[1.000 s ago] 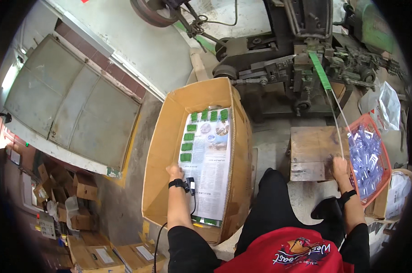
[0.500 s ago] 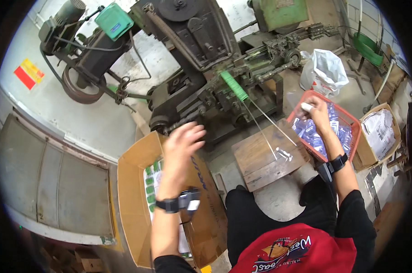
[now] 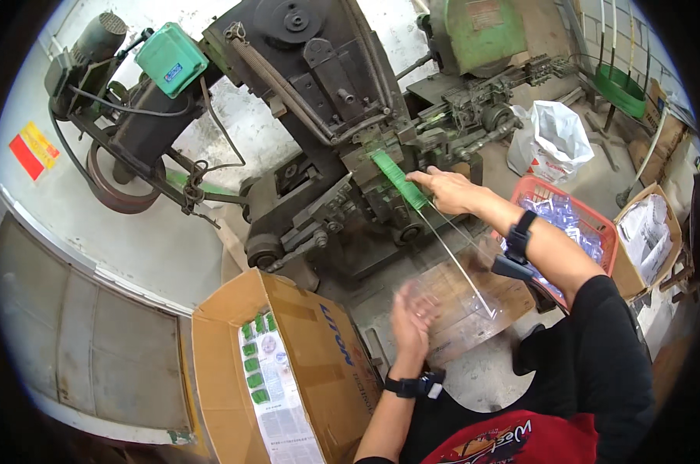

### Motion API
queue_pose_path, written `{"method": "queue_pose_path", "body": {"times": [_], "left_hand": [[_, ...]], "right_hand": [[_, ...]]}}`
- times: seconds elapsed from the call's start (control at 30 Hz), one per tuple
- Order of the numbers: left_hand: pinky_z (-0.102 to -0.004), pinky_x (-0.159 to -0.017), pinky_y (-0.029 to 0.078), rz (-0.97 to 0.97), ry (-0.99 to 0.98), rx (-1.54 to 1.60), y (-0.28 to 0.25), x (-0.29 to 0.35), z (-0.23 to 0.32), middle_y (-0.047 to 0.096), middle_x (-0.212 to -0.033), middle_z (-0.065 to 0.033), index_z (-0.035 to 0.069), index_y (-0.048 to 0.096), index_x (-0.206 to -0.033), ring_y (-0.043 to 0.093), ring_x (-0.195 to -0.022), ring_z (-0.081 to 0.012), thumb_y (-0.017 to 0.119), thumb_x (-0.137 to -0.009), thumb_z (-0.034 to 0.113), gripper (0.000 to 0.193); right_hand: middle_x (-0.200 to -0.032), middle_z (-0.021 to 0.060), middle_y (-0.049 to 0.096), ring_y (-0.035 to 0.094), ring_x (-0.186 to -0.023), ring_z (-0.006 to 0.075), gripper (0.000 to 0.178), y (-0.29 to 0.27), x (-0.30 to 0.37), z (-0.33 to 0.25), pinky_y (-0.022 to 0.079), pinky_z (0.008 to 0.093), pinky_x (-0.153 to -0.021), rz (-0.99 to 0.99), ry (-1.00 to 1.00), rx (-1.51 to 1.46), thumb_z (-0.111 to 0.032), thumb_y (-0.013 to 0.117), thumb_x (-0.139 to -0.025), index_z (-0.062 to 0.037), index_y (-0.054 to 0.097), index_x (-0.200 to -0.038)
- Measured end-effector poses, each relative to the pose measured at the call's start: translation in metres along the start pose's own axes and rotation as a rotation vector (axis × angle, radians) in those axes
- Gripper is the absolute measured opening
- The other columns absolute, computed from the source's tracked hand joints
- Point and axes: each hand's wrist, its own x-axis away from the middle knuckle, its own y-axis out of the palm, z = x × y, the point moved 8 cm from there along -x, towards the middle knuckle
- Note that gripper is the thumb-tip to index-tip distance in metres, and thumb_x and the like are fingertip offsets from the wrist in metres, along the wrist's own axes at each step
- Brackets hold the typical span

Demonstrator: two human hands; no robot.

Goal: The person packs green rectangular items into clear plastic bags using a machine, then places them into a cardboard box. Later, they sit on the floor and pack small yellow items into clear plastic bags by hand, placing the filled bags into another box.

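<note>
My right hand (image 3: 449, 191) reaches across to the machine, its index finger stretched toward a row of green plastic pieces (image 3: 398, 179). The fingertips are at the row's right side; whether they touch it I cannot make out. The row sits on two thin metal rods (image 3: 460, 267) that slope down toward me over a wooden stool top (image 3: 485, 298). Beside the stool's left edge is my left hand (image 3: 414, 315), smeared by motion, its fingers too blurred to read. Something small and whitish lies near the rods' lower ends.
The dark machine (image 3: 319, 85) stands ahead. A cardboard box (image 3: 311, 340) with green pieces (image 3: 253, 363) on paper is at my left. At right are a red basket (image 3: 607, 232) of clear bluish pieces, a white sack (image 3: 551, 143) and a box of papers (image 3: 648, 232).
My right hand has left the red basket and moved left to the green row. My left hand has come from above the cardboard box to the stool's left side. The view has shifted slightly.
</note>
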Motion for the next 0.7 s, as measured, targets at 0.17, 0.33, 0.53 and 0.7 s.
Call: {"method": "queue_pose_path", "body": {"times": [0.17, 0.33, 0.53, 0.7], "left_hand": [[-0.0358, -0.078, 0.051, -0.090, -0.238, 0.100, 0.031, 0.022, -0.077, 0.057, -0.103, -0.0147, 0.005, 0.029, -0.137, 0.059, -0.098, -0.0275, 0.032, -0.097, 0.045, 0.056], [-0.0405, -0.085, 0.050, -0.192, -0.291, 0.243, 0.057, 0.030, -0.113, 0.055, -0.110, -0.0161, 0.008, 0.029, -0.136, 0.058, -0.102, -0.0282, 0.035, -0.097, 0.043, 0.053], [-0.0411, -0.085, 0.049, -0.194, -0.278, 0.287, 0.099, 0.034, -0.108, 0.054, -0.110, -0.0169, 0.004, 0.039, -0.124, 0.058, -0.103, -0.0302, 0.032, -0.097, 0.045, 0.049], [-0.0445, -0.087, 0.050, -0.110, -0.234, 0.413, 0.100, 0.022, -0.097, 0.053, -0.116, -0.0123, 0.002, 0.042, -0.120, 0.059, -0.098, -0.0259, 0.035, -0.098, 0.040, 0.045]], "right_hand": [[-0.121, 0.0216, 0.047, 0.058, -0.101, 0.0356, 0.065, 0.024, -0.038, 0.025, 0.049, 0.0412, -0.082, 0.005, 0.157, 0.178, -0.007, 0.057, -0.076, -0.0243, 0.037, -0.135], [-0.105, 0.0207, 0.056, 0.058, -0.097, 0.0361, 0.035, 0.038, 0.016, 0.008, 0.047, 0.0428, -0.082, -0.024, 0.062, 0.061, -0.006, 0.056, -0.073, -0.0101, 0.061, -0.107], [-0.086, 0.0202, 0.060, 0.059, -0.083, 0.0347, 0.020, 0.039, 0.132, 0.014, 0.046, 0.0409, -0.073, -0.057, 0.104, -0.302, -0.012, 0.057, -0.074, 0.0008, 0.060, -0.089], [-0.072, 0.0070, 0.058, 0.052, -0.069, 0.0134, 0.009, 0.051, 0.173, 0.018, 0.043, 0.0298, -0.062, 0.029, 0.160, -0.732, -0.002, 0.057, -0.079, 0.0014, 0.058, -0.087]]}}
